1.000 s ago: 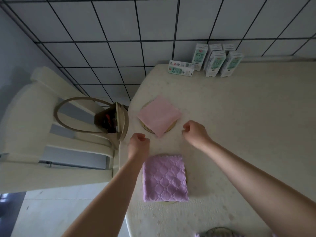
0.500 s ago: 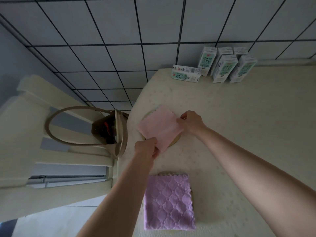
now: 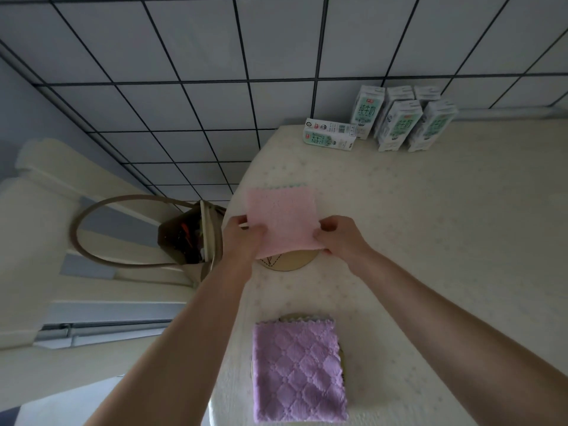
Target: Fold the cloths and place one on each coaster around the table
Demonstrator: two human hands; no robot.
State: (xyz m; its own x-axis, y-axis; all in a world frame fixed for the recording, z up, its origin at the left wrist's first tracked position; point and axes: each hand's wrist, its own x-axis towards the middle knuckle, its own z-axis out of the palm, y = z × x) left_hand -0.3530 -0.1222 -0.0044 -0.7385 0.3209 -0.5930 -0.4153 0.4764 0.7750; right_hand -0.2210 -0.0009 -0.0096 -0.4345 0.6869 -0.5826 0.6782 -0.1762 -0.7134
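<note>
A folded pink cloth [image 3: 283, 219] is held up over a round tan coaster [image 3: 290, 262], whose near edge shows beneath it. My left hand [image 3: 241, 238] grips the cloth's left corner. My right hand [image 3: 341, 238] pinches its right corner. Nearer to me, a folded purple quilted cloth [image 3: 298, 372] lies on a second coaster [image 3: 295, 317], of which only a sliver of the far rim shows.
The cream tablecloth covers the table [image 3: 430, 241]. Several milk cartons [image 3: 399, 118] stand at the far edge by the tiled wall, one lying flat [image 3: 329, 137]. A beige chair [image 3: 46, 241] with an open bag [image 3: 187, 235] stands left of the table.
Both hands reached from near the purple cloth to the pink cloth, took its corners and lifted it off the coaster, turning it square.
</note>
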